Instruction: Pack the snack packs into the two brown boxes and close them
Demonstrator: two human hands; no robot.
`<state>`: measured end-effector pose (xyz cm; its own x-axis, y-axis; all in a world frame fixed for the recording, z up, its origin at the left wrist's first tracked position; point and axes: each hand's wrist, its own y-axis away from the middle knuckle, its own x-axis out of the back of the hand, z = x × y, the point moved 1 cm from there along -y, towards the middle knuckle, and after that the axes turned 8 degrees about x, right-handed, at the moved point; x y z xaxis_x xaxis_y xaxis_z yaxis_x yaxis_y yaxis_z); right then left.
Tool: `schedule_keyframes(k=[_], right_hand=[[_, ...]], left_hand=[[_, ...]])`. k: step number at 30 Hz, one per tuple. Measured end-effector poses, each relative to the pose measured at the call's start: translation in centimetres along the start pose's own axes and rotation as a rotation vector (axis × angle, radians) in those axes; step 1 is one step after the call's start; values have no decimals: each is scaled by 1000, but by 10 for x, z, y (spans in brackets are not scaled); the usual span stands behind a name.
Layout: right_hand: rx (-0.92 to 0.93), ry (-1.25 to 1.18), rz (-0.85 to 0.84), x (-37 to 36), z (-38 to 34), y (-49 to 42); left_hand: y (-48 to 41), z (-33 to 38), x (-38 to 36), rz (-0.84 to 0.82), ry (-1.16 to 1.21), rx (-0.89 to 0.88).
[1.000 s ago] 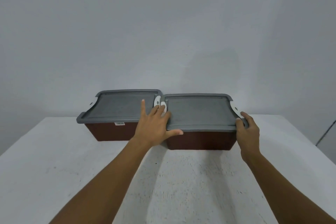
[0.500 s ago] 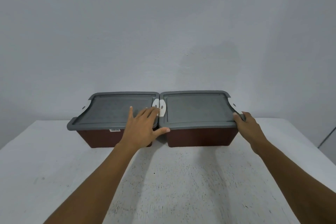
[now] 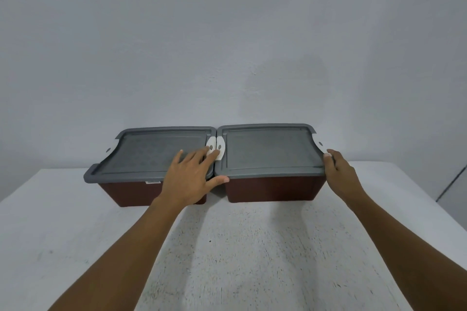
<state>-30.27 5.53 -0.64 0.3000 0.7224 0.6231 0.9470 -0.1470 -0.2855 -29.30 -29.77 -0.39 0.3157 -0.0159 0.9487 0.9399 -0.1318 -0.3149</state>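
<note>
Flatly, both hands [image 3: 188, 179] [image 3: 340, 174] press 2 textured grey lids [image 3: 156, 154] [image 3: 270, 149].

my two brown boxes, left box [image 3: 131, 190] and right box [image 3: 273, 188], sit touching on the table [image 3: 63, 222], grey lids shut.

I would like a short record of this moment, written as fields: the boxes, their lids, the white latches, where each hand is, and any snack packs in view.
boxes: left brown plastic box and right brown plastic box, side by side on the white table
lids: left grey lid and right grey lid, both on
latches: two white latches at the inner ends
left hand: flat on the left lid's inner end, fingers at the latches
right hand: at the right lid's outer end
snack packs: none visible
</note>
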Motion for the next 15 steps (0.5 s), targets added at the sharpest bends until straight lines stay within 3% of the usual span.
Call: schedule_keyframes(k=[5,8,11,15], right_hand=[[79,498,-6,-5,-8,12],[302,664,-98,-30,-34,39],[350,699,-126,-61,-58,65],[376,545,-108,-79,-76,93]], left_hand=[[-4,-3,0,-111,14,10],[-3,-4,3,-112,51,12],[-1,-3,7,-111,103,-21],[29,-11,22,-101,159,-154]])
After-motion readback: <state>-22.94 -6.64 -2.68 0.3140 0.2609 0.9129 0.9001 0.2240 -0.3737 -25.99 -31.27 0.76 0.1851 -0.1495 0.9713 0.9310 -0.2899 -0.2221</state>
